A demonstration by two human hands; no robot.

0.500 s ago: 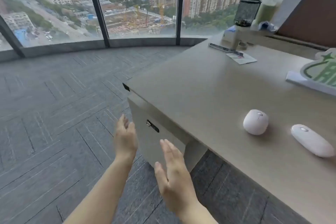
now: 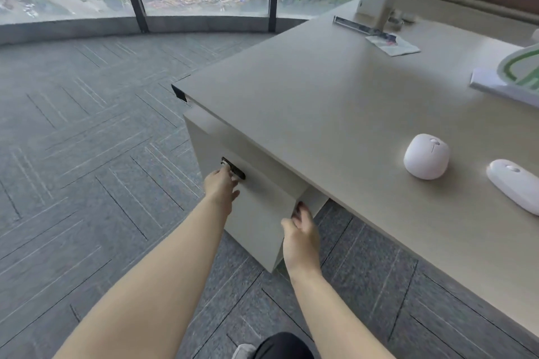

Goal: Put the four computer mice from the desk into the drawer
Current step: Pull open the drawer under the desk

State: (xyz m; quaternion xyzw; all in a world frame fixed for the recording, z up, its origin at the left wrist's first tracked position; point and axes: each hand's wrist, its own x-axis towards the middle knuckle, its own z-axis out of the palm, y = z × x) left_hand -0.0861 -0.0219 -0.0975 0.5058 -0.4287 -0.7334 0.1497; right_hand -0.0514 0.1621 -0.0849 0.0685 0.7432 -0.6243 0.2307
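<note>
Head view, left hand (image 2: pixel 219 185) grip on drawer (image 2: pixel 256 210) handle (image 2: pixel 233 169), right hand (image 2: pixel 302 234) grasping its smooth beige edge.

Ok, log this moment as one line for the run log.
stage: opening drawer | left hand: at handle | right hand: gripping drawer front's right edge | mice on desk: two visible

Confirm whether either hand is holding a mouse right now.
No: the left hand is at the drawer handle, the right hand grips the drawer front's edge, and both visible mice lie on the desk.
</note>
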